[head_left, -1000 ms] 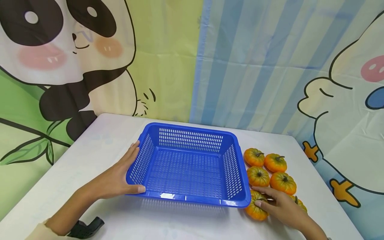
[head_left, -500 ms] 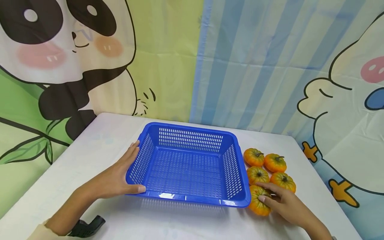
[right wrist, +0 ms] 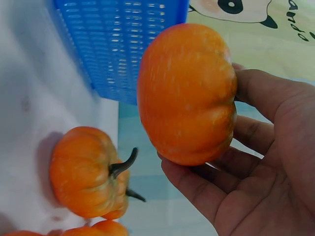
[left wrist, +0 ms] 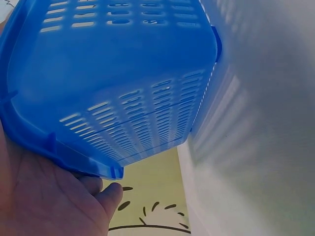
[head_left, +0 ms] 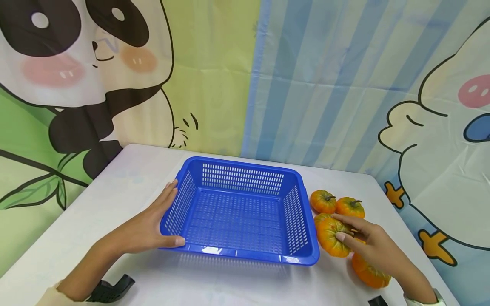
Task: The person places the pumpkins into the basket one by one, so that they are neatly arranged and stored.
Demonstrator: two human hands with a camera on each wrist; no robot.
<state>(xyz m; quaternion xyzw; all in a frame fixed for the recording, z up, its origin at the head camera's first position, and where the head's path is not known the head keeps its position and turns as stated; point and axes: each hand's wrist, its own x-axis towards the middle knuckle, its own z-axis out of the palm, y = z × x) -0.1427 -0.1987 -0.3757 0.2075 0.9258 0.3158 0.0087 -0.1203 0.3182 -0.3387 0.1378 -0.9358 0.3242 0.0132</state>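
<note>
I have the right hand [head_left: 377, 248] just right of the blue basket [head_left: 237, 253], curled partway round the held pumpkin [head_left: 332, 234]. Right wrist cam: thumb [right wrist: 253, 91] on its basket side, fingers [right wrist: 197, 189] on the side away from the basket, palm standing off with a gap. Held pumpkin is up off the white table [head_left: 214, 287], beside the basket's right rim; can't tell if it touches. Left hand [head_left: 149, 227] has hold of the basket's near-left corner, spread wide: thumb over the near rim, fingers along the left side. Two far pumpkins [head_left: 323, 201] sit right of the basket toward its far end; a near pumpkin [head_left: 370, 272] sits right of its near-right corner, partly covered by my right hand.
</note>
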